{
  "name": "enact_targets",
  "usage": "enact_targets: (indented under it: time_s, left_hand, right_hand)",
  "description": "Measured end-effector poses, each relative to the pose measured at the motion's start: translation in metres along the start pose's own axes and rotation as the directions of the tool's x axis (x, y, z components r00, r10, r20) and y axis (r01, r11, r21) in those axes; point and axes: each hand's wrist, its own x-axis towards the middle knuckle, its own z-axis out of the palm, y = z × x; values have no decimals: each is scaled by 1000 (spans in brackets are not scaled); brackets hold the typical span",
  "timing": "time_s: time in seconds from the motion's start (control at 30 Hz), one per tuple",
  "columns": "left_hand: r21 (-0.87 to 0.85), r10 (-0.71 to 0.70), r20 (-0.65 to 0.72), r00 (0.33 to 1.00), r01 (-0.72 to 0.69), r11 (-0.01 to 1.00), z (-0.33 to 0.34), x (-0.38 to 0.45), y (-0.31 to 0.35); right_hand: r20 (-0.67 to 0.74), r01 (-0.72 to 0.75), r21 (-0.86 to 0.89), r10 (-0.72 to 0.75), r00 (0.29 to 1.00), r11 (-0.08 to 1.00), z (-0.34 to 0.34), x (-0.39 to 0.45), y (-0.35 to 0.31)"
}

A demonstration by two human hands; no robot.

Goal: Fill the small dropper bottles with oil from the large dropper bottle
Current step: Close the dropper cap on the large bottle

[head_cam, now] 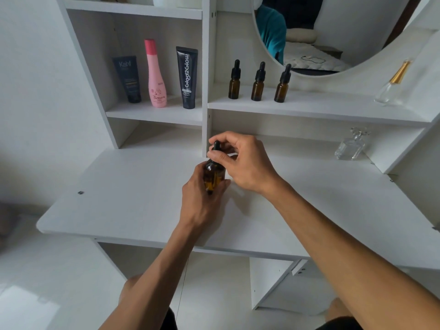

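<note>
The large amber dropper bottle (213, 173) stands at the middle of the white desk (133, 198). My left hand (202, 198) wraps around its body from the near side. My right hand (242, 160) pinches its black dropper cap (216, 146) from the right with thumb and fingers. Three small amber dropper bottles with black caps stand in a row on the shelf above: the left small bottle (234, 81), the middle small bottle (258, 83) and the right small bottle (282, 85). All three are capped.
A dark tube (128, 78), a pink bottle (154, 75) and a black tube (188, 77) stand on the left shelf. A clear glass perfume bottle (351, 146) sits at the desk's back right; another with a gold neck (392, 84) lies on the upper shelf. A round mirror (333, 32) hangs behind.
</note>
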Motion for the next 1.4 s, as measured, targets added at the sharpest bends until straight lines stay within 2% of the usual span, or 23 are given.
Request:
enact_targets:
  time_s: [0.23,0.47,0.67,0.87,1.03,1.17,1.3,1.4]
  left_hand:
    - [-2,-20,3,1000,20,1000,1,0,0]
    - [-32,-34,8,999,34,999,0,1,-2]
    - [-24,-20,3,1000,20,1000,1,1,-6]
    - [-31,-24,7,1000,24,999,1,2,-7]
    - [-17,-34,6,999,35,999,1,1,-6]
    - [-31,-27,11,1000,27,999,1,1,-5]
    - [-12,-19,0,1000,19,1000,0,1,-5]
    - [-18,-23,11,1000,23,1000,0,1,-4]
  right_hand:
    - [-18,-6,-20,6,1000,1000,1,1,-3]
    - [91,-14,-3,14,996,1000,-9,0,-9]
    - [25,-9,-51,11,1000,999,-8,5,-7]
    - [99,-4,-16,6,995,1000,-13,5,-9]
    - [42,-5,-71,8,999,997,-11,7,-10]
    - [124,-14,-19,17,992,1000,-16,9,-10]
    - [35,-27,-42,28,999,999,-11,6,-9]
    - [51,-29,-54,32,998,998,-11,4,-7]
